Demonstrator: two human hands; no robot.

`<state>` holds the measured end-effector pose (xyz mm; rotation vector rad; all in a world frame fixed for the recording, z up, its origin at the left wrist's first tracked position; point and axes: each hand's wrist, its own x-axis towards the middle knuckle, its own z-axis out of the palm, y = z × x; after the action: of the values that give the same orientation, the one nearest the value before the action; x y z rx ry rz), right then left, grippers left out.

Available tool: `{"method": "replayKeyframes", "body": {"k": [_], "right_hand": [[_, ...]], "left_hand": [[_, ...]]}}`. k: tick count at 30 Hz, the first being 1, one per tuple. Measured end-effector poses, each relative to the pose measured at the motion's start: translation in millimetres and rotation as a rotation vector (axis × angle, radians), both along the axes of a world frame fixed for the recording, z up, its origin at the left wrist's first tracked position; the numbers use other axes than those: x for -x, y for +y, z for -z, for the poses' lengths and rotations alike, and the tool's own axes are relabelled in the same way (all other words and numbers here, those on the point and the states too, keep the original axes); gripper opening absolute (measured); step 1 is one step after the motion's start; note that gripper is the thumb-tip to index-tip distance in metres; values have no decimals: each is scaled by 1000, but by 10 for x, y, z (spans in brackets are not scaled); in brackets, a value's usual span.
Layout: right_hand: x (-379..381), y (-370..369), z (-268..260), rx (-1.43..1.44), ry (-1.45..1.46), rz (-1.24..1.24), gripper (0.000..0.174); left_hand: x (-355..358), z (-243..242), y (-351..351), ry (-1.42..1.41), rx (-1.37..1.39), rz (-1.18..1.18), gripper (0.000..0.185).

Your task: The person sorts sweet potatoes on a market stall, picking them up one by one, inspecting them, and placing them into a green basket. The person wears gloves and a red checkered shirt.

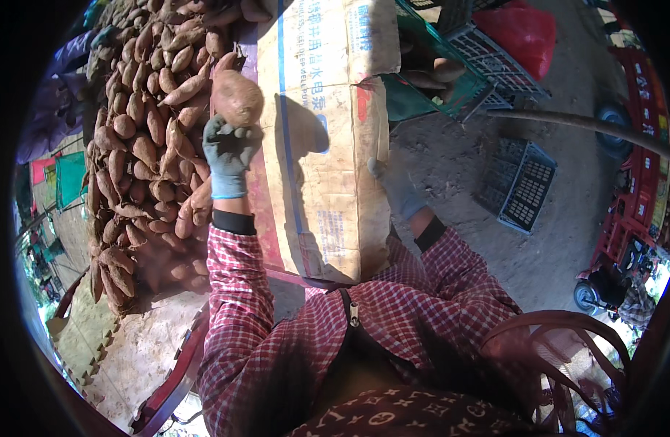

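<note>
My left hand (pixel 232 145), in a grey-blue work glove, grips a large, rounded sweet potato (pixel 237 99). It is raised at the left edge of a flattened cardboard sheet (pixel 318 180), and its shadow falls across the printed surface. Beside that hand lies a big heap of sweet potatoes (pixel 149 125). My right hand (pixel 397 183), gloved alike and blurred, is at the cardboard's right edge, with one fingertip against the side. Its other fingers are not clear, and I cannot tell whether they hold anything.
A green mesh-lined container (pixel 438 104) holding sweet potatoes stands far right of the cardboard. Plastic crates (pixel 523 183), a red bag (pixel 517 35) and a long pole (pixel 580 123) are further right. A red vehicle (pixel 635 136) stands beyond. Another person's purple clothing (pixel 51 114) shows at left.
</note>
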<state>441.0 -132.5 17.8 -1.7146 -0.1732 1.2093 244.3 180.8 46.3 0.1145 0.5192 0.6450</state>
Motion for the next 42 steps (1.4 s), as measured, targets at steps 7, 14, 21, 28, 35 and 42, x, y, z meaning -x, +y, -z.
{"method": "replayKeyframes", "body": {"k": [7, 14, 21, 28, 35, 42], "right_hand": [[-25, 71, -56, -67, 112, -18, 38], [28, -109, 157, -252, 192, 18, 40], [107, -51, 148, -238, -8, -10, 64], [-10, -154, 125, -129, 88, -103, 79], [-61, -147, 16, -68, 84, -134, 76], [-146, -32, -413, -143, -464, -214, 64]], "left_hand": [[-2088, -249, -1289, -87, -55, 265, 15], [-1555, -328, -1906, 738, -1184, 238, 75], [1429, -12, -1873, 2206, -1150, 60, 90], [2533, 691, -2178, 2262, 10, 131, 105], [2281, 237, -2026, 509, -154, -563, 68], [1037, -420, -1654, -407, 205, -303, 87]]}}
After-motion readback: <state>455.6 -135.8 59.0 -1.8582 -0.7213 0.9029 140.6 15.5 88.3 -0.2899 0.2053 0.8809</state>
